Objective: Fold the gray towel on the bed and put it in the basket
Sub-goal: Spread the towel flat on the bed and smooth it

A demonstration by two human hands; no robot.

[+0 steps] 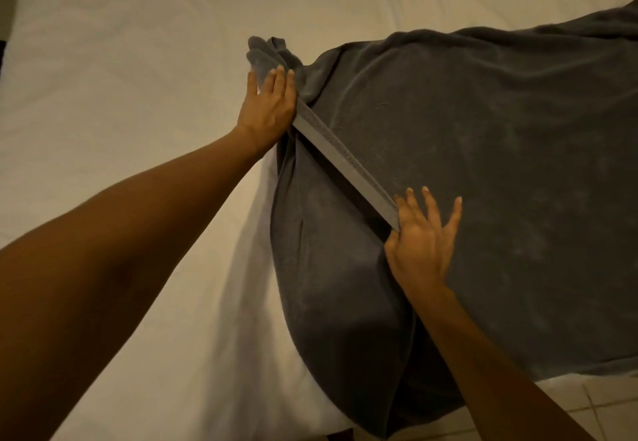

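The gray towel (483, 171) lies spread over the right half of the white bed (121, 78), and its near part hangs over the bed's edge. Its lighter hem band (345, 157) runs taut between my two hands. My left hand (269, 105) holds the bunched far corner, fingers laid over the cloth and thumb hidden beneath. My right hand (423, 237) pinches the near end of the band between thumb and forefinger, with its other fingers spread over the towel. No basket is in view.
White sheet covers the bed to the left and beyond the towel. Pale floor tiles (593, 406) show at the bottom right, past the bed's edge.
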